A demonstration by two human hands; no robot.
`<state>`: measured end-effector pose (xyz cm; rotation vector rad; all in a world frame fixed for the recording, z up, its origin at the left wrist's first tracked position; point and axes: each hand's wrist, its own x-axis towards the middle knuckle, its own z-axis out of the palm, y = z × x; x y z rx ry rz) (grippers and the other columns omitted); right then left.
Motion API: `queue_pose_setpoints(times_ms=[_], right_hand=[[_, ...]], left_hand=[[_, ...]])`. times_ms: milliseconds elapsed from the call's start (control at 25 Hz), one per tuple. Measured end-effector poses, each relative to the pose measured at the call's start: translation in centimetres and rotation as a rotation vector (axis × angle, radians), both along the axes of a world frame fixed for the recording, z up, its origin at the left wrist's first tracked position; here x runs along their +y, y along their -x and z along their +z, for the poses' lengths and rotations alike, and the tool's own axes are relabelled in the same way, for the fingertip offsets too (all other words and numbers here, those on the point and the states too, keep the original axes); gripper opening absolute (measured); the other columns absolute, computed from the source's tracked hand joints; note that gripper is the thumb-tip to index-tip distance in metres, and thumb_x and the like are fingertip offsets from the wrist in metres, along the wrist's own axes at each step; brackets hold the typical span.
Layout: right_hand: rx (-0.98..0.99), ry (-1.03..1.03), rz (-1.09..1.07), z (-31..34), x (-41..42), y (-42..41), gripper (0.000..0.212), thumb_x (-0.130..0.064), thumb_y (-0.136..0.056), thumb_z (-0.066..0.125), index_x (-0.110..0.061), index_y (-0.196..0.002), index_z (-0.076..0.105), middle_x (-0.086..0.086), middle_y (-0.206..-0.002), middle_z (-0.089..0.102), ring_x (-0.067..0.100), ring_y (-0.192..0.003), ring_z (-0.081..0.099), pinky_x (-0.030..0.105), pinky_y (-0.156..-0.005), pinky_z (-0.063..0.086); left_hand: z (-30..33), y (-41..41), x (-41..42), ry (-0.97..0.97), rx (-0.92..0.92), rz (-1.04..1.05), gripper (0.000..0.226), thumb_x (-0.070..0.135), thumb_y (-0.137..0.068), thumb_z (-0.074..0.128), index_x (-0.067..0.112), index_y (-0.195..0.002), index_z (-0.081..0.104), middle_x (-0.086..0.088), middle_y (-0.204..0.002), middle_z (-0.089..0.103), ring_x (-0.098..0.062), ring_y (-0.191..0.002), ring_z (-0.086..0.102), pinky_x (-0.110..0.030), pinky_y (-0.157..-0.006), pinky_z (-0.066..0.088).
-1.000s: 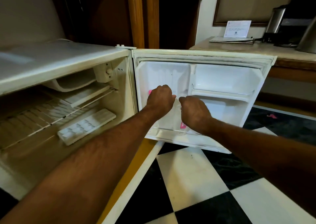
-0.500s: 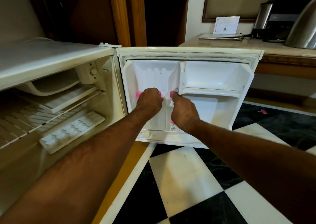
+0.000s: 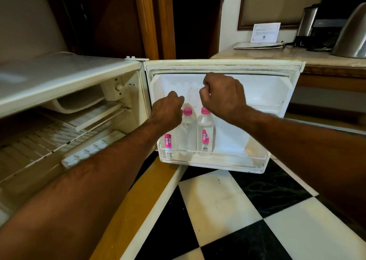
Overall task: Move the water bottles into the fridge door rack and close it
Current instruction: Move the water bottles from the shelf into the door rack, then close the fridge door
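Pink-capped water bottles are standing upright in the fridge door rack, door wide open. Both arms are reaching forward: left hand loosely curled beside one cap, right hand fisted above, each gripping nothing.

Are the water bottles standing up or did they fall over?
Standing up. The water bottles sit upright in the fridge door rack, pink caps on top, labels reading upward. At least three show; the left hand hides part of one.
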<state>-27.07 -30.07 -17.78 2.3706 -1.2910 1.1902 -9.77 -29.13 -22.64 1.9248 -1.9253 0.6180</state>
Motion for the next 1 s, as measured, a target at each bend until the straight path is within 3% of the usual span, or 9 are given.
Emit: queue_pose_setpoints(times_ms=[120, 240, 360, 480, 560, 720, 880, 1000], right_hand=[[-0.092, 0.006, -0.095, 2.1, -1.2, 0.0, 0.029, -0.025, -0.089, 0.057, -0.009, -0.112, 0.066, 0.012, -0.103, 0.072, 0.027, -0.091, 0.063, 0.032, -0.075, 0.047], [0.011, -0.029, -0.227, 3.2, -3.1, 0.8, 0.039, -0.027, -0.086, 0.06, -0.008, -0.119, 0.062, 0.014, -0.118, 0.067, 0.034, -0.111, 0.057, 0.044, -0.099, 0.042], [0.149, -0.133, -0.273, 2.0, -4.5, 1.6, 0.043, -0.03, -0.09, 0.053, -0.006, -0.125, 0.056, 0.016, -0.132, 0.058, 0.035, -0.125, 0.049, 0.053, -0.113, 0.028], [0.252, -0.141, -0.298, 0.0, -5.1, 1.7, 0.048, -0.035, -0.095, 0.05, -0.005, -0.133, 0.055, 0.016, -0.154, 0.038, 0.034, -0.142, 0.032, 0.053, -0.12, 0.019], [0.246, -0.115, -0.304, -0.3, -5.2, 1.6, 0.046, -0.037, -0.094, 0.052, -0.006, -0.127, 0.062, 0.015, -0.155, 0.037, 0.034, -0.143, 0.031, 0.051, -0.12, 0.019], [0.222, -0.048, -0.318, -0.3, -5.4, 1.4, 0.041, -0.036, -0.088, 0.057, -0.006, -0.113, 0.07, 0.013, -0.143, 0.048, 0.033, -0.13, 0.044, 0.05, -0.115, 0.028], [0.24, -0.054, -0.313, -0.3, -5.4, 1.7, 0.045, -0.038, -0.091, 0.054, -0.007, -0.12, 0.067, 0.013, -0.143, 0.049, 0.033, -0.131, 0.044, 0.05, -0.116, 0.027], [0.167, -0.069, -0.249, 0.5, -5.0, 1.7, 0.047, -0.029, -0.086, 0.064, -0.008, -0.128, 0.058, 0.015, -0.135, 0.057, 0.033, -0.124, 0.051, 0.049, -0.113, 0.034]], left_hand=[[-0.3, 1.2, -1.4, -0.078, -0.219, -0.084, 0.041, 0.024, -0.087, 0.061, 0.016, -0.127, 0.052, -0.01, -0.117, 0.061, -0.031, -0.097, 0.057, -0.038, -0.072, 0.049], [-0.7, 1.6, -2.8, -0.17, -0.377, -0.125, 0.032, 0.013, -0.085, 0.06, 0.015, -0.116, 0.063, -0.01, -0.106, 0.065, -0.03, -0.093, 0.055, -0.035, -0.072, 0.044], [-0.9, 1.5, -4.1, -0.202, -0.257, -0.119, 0.018, 0.007, -0.084, 0.062, 0.007, -0.101, 0.066, -0.015, -0.096, 0.065, -0.03, -0.088, 0.056, -0.035, -0.072, 0.045], [-0.8, 1.7, -5.0, -0.194, -0.136, -0.115, 0.021, 0.024, -0.089, 0.062, 0.005, -0.096, 0.069, -0.015, -0.095, 0.069, -0.032, -0.088, 0.058, -0.037, -0.079, 0.048], [-1.0, 1.8, -5.4, -0.145, -0.1, -0.082, 0.035, 0.038, -0.089, 0.06, 0.006, -0.095, 0.072, -0.014, -0.091, 0.071, -0.032, -0.088, 0.058, -0.036, -0.078, 0.046], [-1.5, 2.1, -5.7, -0.053, -0.229, 0.051, 0.049, 0.053, -0.086, 0.056, 0.006, -0.08, 0.071, -0.009, -0.071, 0.069, -0.026, -0.075, 0.057, -0.032, -0.067, 0.035], [-1.6, 2.7, -5.3, -0.087, -0.278, 0.145, 0.05, 0.055, -0.087, 0.052, 0.01, -0.073, 0.068, -0.006, -0.066, 0.066, -0.024, -0.071, 0.056, -0.031, -0.064, 0.034], [-1.5, 2.5, -4.0, -0.084, -0.243, 0.124, 0.051, 0.051, -0.092, 0.046, 0.008, -0.078, 0.068, -0.007, -0.07, 0.066, -0.026, -0.077, 0.058, -0.034, -0.068, 0.042]])
